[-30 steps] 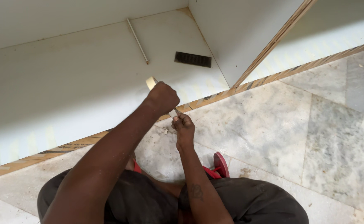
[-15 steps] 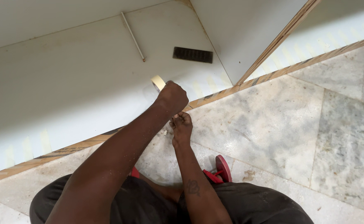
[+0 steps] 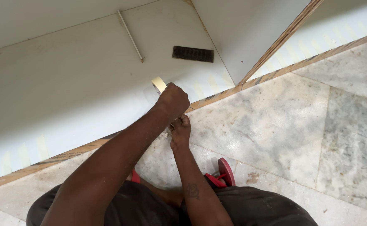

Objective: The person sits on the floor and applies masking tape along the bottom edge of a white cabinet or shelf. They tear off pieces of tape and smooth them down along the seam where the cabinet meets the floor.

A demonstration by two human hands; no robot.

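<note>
- The left hand (image 3: 173,100) is closed in a fist, and its fingers hold a roll of pale masking tape (image 3: 158,84); only the upper part of the roll shows above the knuckles.
- The roll is over the white panel (image 3: 66,83), near its lower wooden edge (image 3: 217,97).
- The right hand (image 3: 180,130) is just below the left hand and touches it. Its fingers are curled narrow, pinched on something small at the edge, but what they hold cannot be seen.
- On the white panel there lie a thin rod (image 3: 130,36) and a dark vent grille (image 3: 192,54), well apart from the hands.
- A second white panel (image 3: 250,29) stands upright at the right.
- The marble floor (image 3: 283,125) is under the person, and a red sandal (image 3: 223,173) shows beside the dark trousers (image 3: 250,209).
</note>
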